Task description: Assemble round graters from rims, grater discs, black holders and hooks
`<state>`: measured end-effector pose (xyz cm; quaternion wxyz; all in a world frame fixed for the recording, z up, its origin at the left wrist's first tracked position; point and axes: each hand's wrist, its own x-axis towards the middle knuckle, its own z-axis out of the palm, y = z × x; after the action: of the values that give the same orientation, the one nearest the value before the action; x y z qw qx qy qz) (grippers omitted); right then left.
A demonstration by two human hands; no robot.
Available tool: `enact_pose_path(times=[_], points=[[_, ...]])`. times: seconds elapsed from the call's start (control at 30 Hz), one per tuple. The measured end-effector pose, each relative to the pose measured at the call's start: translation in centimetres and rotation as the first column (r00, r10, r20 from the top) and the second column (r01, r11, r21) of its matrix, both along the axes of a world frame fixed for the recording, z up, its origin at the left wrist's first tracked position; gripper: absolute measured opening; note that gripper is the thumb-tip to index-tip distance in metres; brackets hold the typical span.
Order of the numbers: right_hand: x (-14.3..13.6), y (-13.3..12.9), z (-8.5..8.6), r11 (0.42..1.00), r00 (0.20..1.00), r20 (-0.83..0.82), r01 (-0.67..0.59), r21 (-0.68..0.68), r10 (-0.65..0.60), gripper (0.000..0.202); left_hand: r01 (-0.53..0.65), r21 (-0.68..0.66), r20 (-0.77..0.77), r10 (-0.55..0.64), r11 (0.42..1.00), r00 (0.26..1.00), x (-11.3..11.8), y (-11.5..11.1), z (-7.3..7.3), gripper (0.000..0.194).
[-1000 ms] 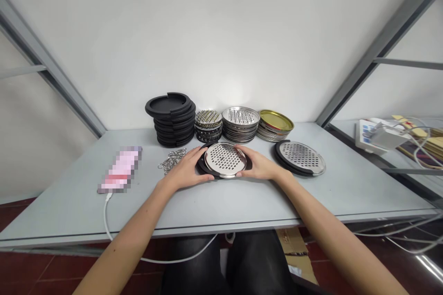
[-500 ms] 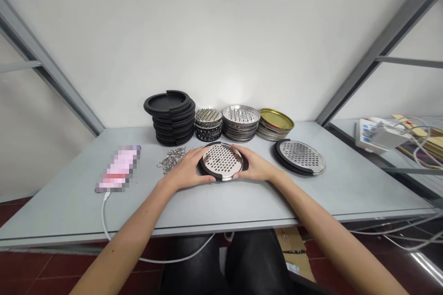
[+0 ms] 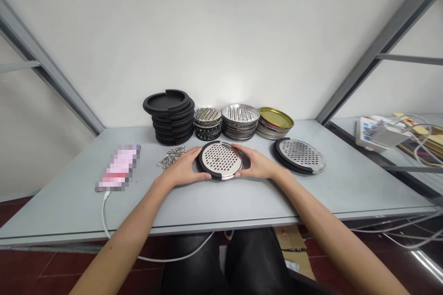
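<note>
A round metal grater disc [image 3: 220,159], set in a black holder that curves round its left side, lies on the table in front of me. From the left, my left hand [image 3: 182,168] clasps the black rim between thumb and fingers. My right hand [image 3: 258,164] curls round the bare metal edge on the other side, its thumb at the front. A small heap of metal rings or clips [image 3: 170,158] lies beyond my left hand. To the right of my right hand rest stacked grater discs in black holders [image 3: 300,156].
Along the wall stand stacks of black holders [image 3: 173,122], spiky grater discs [image 3: 207,124], coarse grater discs [image 3: 240,123] and gold-topped round discs [image 3: 276,122]. A phone [image 3: 119,168] with a white cable [image 3: 104,214] lies at left. A power strip [image 3: 368,136] sits at right.
My left hand has slid slightly left, baring more of the black rim. The right thumb has eased slightly right along the metal edge. The grater has stayed almost in place.
</note>
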<state>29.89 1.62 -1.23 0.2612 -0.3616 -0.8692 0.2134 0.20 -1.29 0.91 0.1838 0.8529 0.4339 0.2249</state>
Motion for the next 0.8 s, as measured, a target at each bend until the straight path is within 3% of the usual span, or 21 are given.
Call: enact_pose_path(times=[0.57,0.8], points=[[0.11,0.0,0.04,0.998,1.0,-0.016,0.009,-0.068,-0.011,0.106,0.012,-0.03,0.063,-0.01,0.999,0.998,0.29,-0.2,0.39,0.085],[-0.08,-0.09,0.55,0.999,1.0,-0.011,-0.019,-0.049,0.019,0.105,-0.01,-0.013,-0.005,0.01,1.0,1.0,0.11,-0.12,0.1,0.09]])
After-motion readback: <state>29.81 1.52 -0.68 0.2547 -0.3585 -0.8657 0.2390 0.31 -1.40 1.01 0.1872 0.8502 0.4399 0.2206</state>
